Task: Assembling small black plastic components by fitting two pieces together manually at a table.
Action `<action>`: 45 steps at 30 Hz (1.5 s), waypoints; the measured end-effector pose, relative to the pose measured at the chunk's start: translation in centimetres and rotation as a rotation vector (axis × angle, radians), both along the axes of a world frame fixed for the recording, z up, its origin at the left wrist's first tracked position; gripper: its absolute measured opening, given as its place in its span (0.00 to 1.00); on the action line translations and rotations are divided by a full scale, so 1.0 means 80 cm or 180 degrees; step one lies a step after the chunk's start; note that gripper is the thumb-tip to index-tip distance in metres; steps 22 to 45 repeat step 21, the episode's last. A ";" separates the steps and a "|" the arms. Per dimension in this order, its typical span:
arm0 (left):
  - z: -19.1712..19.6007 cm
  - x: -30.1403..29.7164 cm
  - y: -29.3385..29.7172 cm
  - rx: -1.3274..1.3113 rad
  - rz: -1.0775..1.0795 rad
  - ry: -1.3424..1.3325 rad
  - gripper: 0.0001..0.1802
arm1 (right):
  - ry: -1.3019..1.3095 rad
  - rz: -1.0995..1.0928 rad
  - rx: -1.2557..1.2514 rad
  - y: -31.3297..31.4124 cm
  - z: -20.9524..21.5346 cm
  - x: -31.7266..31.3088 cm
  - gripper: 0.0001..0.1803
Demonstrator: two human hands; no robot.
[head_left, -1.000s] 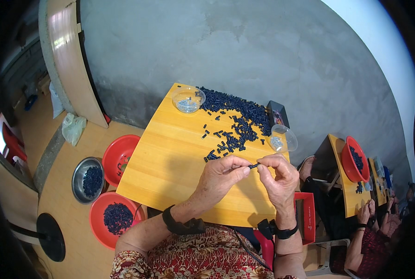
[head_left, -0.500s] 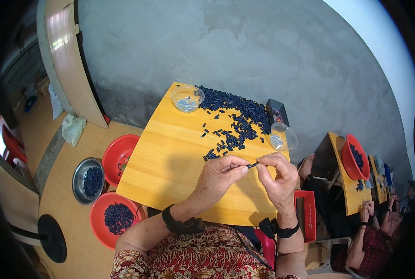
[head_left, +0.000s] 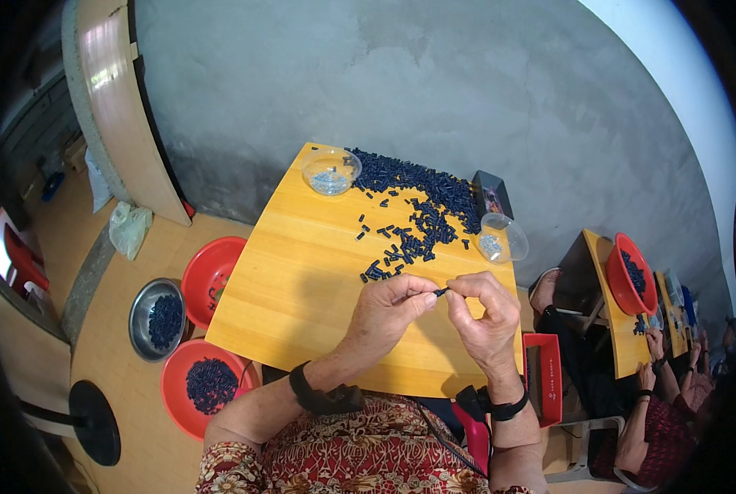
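Observation:
Above the near part of the wooden table (head_left: pixel 294 305), my left hand (head_left: pixel 384 317) pinches a small black cylindrical piece (head_left: pixel 440 292) between thumb and forefinger. My right hand (head_left: pixel 485 319) meets it there, thumb and forefinger closed at the piece's right end; what lies between those fingertips is too small to make out. Just beyond my hands, many loose black pieces (head_left: pixel 421 239) trail back to a dense pile (head_left: pixel 409 183) at the far edge. Small silvery parts lie in a clear round bowl (head_left: pixel 331 171) at the far left and in another clear container (head_left: pixel 504 239) at the right.
A dark box (head_left: pixel 491 196) stands at the table's far right corner. On the floor at left are two red basins (head_left: pixel 191 387) and a metal bowl (head_left: pixel 141 329). A red box (head_left: pixel 542 379) sits right of the table. Further right, other people work beside another red basin (head_left: pixel 631 276).
My right hand has shifted slightly left, closer to my left fingertips, and less of the black piece shows between them. At far right, another person's hands have moved.

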State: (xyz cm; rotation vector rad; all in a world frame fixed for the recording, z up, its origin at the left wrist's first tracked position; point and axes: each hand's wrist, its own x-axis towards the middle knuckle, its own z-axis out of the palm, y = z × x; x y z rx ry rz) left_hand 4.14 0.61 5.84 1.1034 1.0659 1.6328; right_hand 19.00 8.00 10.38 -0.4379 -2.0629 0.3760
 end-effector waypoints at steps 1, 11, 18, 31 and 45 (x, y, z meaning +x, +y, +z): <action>-0.001 0.000 0.001 0.0009 -0.0021 -0.0013 0.08 | -0.0001 -0.0002 -0.0003 0.002 -0.005 0.000 0.07; -0.008 0.007 0.002 0.0088 0.0001 -0.0206 0.08 | 0.0415 -0.0064 -0.0680 -0.003 -0.034 -0.008 0.08; -0.009 0.005 0.002 -0.0008 -0.0026 -0.0272 0.08 | 0.0330 -0.0145 -0.0339 -0.009 -0.042 -0.009 0.07; -0.009 0.000 0.005 -0.0168 -0.0303 -0.0615 0.10 | 0.0025 -0.0025 -0.0632 -0.014 -0.032 -0.002 0.12; -0.009 0.000 0.005 -0.0168 -0.0303 -0.0615 0.10 | 0.0025 -0.0025 -0.0632 -0.014 -0.032 -0.002 0.12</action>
